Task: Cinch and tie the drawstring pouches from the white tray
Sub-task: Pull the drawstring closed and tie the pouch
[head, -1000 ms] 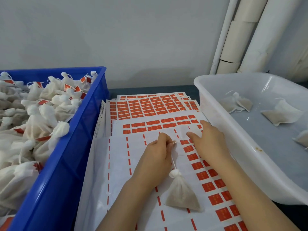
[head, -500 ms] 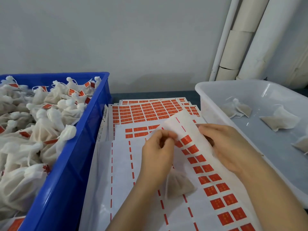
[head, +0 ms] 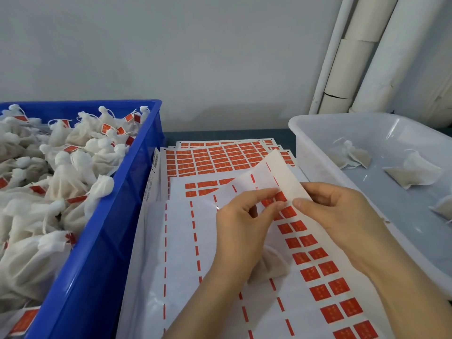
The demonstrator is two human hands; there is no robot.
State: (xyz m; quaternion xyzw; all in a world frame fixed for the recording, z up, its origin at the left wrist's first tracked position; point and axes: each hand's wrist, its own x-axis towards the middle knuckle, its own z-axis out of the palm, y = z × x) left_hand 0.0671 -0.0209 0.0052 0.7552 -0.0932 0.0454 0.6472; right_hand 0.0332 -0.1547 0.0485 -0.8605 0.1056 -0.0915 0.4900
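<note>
The small beige mesh drawstring pouch [head: 271, 267] lies on the flat label sheets in the middle of the tabletop, between the blue plastic crate [head: 137, 192] at the left edge and the white plastic tray [head: 315, 152] at the right edge. It is just under the palm and wrist of the left hand [head: 242, 231], which covers it partly. Its neck is hidden, so I cannot tell which way its long axis points, or whether the string is held.

The right hand [head: 342, 216] has its fingers curled and pinches the lifted corner of the white backing sheet with red square stickers [head: 266, 177], bending it up and toward the person. The left thumb and forefinger are closed together on one red sticker [head: 280, 196] at that bent corner, just beside the right thumb.

I judge that this label is meant for the pouch. The pouch lies below and toward the near edge from the pinching fingers, and the left hand is the nearer one. More untied pouches [head: 413, 172] wait in the tray.
</note>
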